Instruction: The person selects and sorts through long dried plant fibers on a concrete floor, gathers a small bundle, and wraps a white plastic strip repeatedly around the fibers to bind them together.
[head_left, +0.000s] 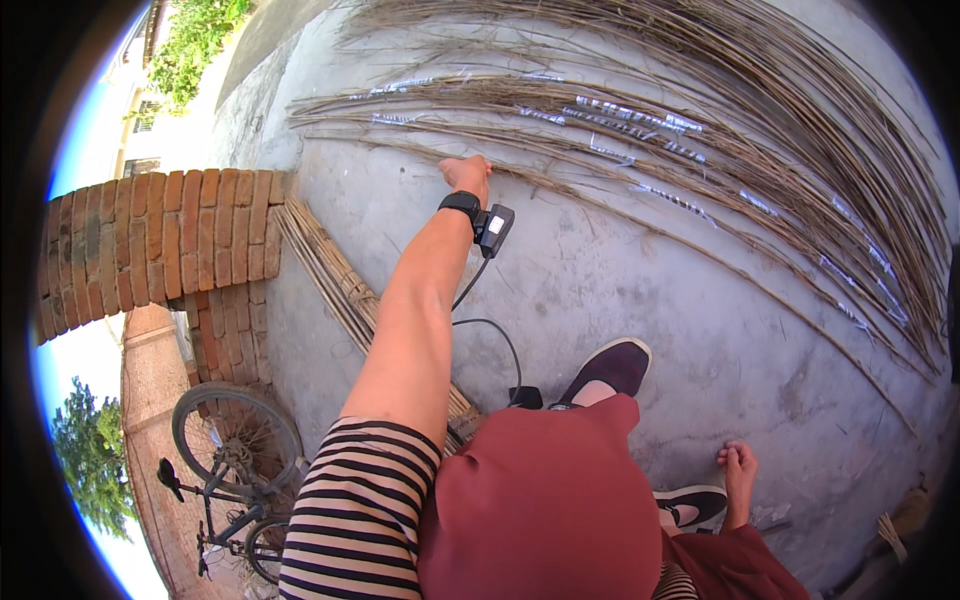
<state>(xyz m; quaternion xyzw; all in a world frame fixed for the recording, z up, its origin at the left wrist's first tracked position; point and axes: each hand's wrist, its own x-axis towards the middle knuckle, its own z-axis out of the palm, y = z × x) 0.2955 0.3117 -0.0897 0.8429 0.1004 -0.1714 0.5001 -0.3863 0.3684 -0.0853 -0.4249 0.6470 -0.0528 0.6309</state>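
My left hand reaches far forward, its fingers closed around a long thin dry stalk near one end of it. The stalk curves across the concrete floor toward the lower right. On that wrist sits a black strap with a small black device, from which a cable runs back toward me. My right hand is low beside my knee, above the floor, with its fingers curled in and nothing visible in them. Beyond the left hand lie several stalk bundles wrapped in places with shiny striped strips.
A larger heap of loose stalks spreads along the far side. Left of my arm, a tied bundle of thicker canes lies near a brick wall. A bicycle stands by it. My shoes rest on the concrete floor.
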